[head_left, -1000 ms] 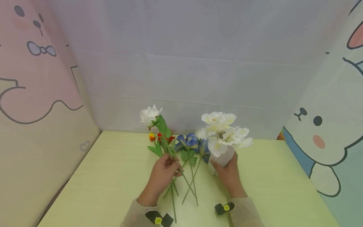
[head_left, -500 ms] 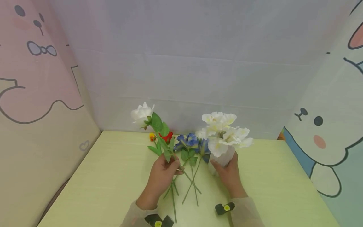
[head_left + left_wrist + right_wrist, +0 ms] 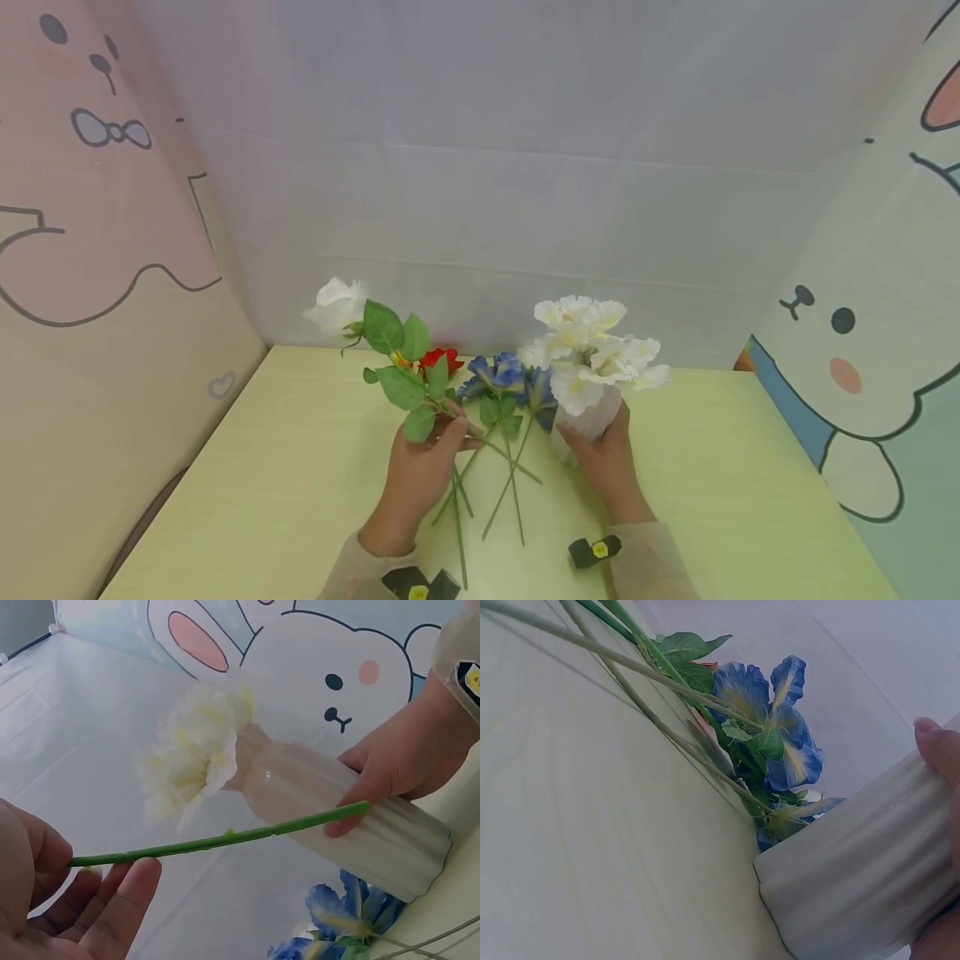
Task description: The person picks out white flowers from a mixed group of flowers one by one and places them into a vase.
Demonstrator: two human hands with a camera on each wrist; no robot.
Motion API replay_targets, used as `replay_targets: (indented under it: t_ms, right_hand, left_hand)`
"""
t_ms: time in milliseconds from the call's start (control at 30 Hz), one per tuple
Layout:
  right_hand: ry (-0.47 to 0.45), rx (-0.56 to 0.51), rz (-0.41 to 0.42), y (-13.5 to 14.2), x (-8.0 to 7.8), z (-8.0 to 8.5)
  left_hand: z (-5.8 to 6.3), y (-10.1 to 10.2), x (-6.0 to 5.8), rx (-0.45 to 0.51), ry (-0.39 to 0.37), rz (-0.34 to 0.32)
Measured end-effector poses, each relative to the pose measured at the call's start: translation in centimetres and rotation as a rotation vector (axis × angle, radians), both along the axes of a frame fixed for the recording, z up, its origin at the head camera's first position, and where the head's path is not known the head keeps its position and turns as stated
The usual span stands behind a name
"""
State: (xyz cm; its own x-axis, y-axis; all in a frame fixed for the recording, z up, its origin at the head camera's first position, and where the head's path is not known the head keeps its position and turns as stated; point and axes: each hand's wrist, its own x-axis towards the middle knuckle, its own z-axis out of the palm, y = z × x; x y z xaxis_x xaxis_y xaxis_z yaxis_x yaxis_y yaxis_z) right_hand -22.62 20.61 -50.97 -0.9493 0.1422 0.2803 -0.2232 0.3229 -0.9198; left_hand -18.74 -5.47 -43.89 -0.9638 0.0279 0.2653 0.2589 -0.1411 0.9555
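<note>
Between thumb and fingers, my left hand (image 3: 418, 479) pinches the green stem of a white rose (image 3: 337, 308). Its bloom leans up to the left, above leaves spread over the hand. In the left wrist view the bare stem (image 3: 225, 838) points right and overlaps the vase. My right hand (image 3: 611, 467) grips the side of a white ribbed vase (image 3: 592, 414), which stands on the table. Large white ruffled flowers (image 3: 577, 317) fill its mouth. The right wrist view shows the vase's base (image 3: 840, 877) resting on the tabletop.
Blue irises (image 3: 495, 375) lie beside the vase with their thin stems crossed toward the front. A red flower (image 3: 441, 362) and an orange-yellow one (image 3: 401, 360) lie behind my left hand. A pale curtain (image 3: 480, 208) hangs behind the pale yellow table (image 3: 300, 467).
The white rose has swung left and tilted lower as my left hand turns its stem, showing more leaves. The stem's tail has risen to the right. My right hand and the vase stay put.
</note>
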Motion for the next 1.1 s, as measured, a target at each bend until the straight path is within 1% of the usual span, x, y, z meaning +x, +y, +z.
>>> replay_targets:
  t_ms: [33, 200, 233, 300, 433, 567, 800, 933, 1100]
  right_hand:
    - [-0.006, 0.001, -0.002, 0.0, -0.1, -0.1]
    - [0.004, -0.002, -0.007, 0.9, -1.4, -2.4]
    - [0.007, -0.002, -0.007, 0.9, -1.4, -2.5]
    - [0.019, -0.002, -0.004, 1.2, -1.8, -3.1]
    - [0.038, 0.007, -0.005, 1.2, -1.8, -3.2]
    - [0.055, 0.000, -0.004, 1.3, -1.8, -3.3]
    - [0.047, 0.008, -0.018, 1.3, -1.8, -3.3]
    - [0.055, 0.009, -0.020, 1.2, -1.9, -3.2]
    - [0.052, 0.010, -0.022, 1.1, -1.8, -3.2]
  left_hand:
    - [0.0, 0.0, 0.0, 0.003, 0.008, 0.003]
    - [-0.6, 0.0, -0.4, 0.021, 0.033, 0.017]
    - [-0.7, -0.1, -0.4, 0.028, 0.036, 0.018]
    - [-0.8, -0.1, -0.4, 0.038, 0.043, 0.020]
    - [-0.8, -0.1, -0.4, 0.062, 0.087, 0.024]
    - [-0.6, 0.0, -0.3, 0.076, 0.148, 0.035]
    - [-0.2, 0.3, -0.1, 0.124, 0.231, 0.057]
    - [-0.1, 0.4, 0.0, 0.145, 0.254, 0.066]
    - [0.0, 0.5, -0.1, 0.161, 0.254, 0.071]
